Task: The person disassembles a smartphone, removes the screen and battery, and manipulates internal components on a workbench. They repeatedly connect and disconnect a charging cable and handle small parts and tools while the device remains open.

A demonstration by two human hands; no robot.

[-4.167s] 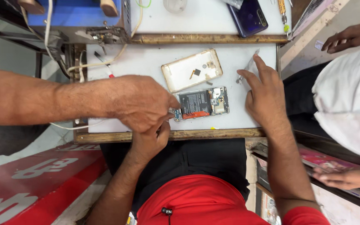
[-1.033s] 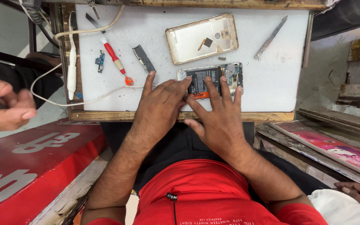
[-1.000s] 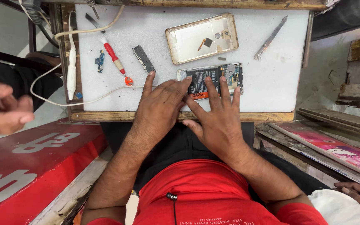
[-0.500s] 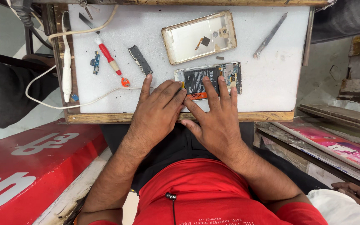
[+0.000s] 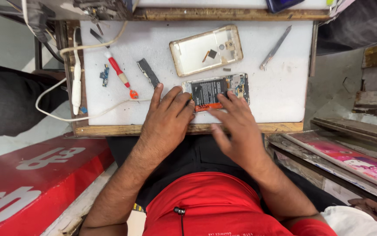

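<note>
Closest to the person's red shirt, both forearms reach up over the wooden front edge of the white work mat (image 5: 284,96). The left hand (image 5: 168,120) lies flat, palm down, fingers spread and resting on the mat, fingertips just touching the left end of the opened phone body (image 5: 216,91). The right hand (image 5: 236,126) sits beside it, fingers also spread and slightly blurred; its fingertips lie on the lower right part of the phone, over the dark battery and the red strip at its edge. Neither hand pinches anything, and no tool is held.

To my eye the step is steadying and working the open phone by touch. Doing it well means keeping the left fingertips pressing the frame so it cannot slide, while the right fingers work lightly, clear of the small exposed parts near the top end.

The phone lies flat near the middle of the mat, partly under the right fingers and against the left ones.

Further off, a red-handled screwdriver (image 5: 121,79) and a dark narrow strip part (image 5: 148,73) lie left of the phone. The gold back cover (image 5: 206,49) rests just beyond it, inside up, and metal tweezers (image 5: 275,48) lie well to the right. A white cable (image 5: 77,83) trails along the left side.
</note>
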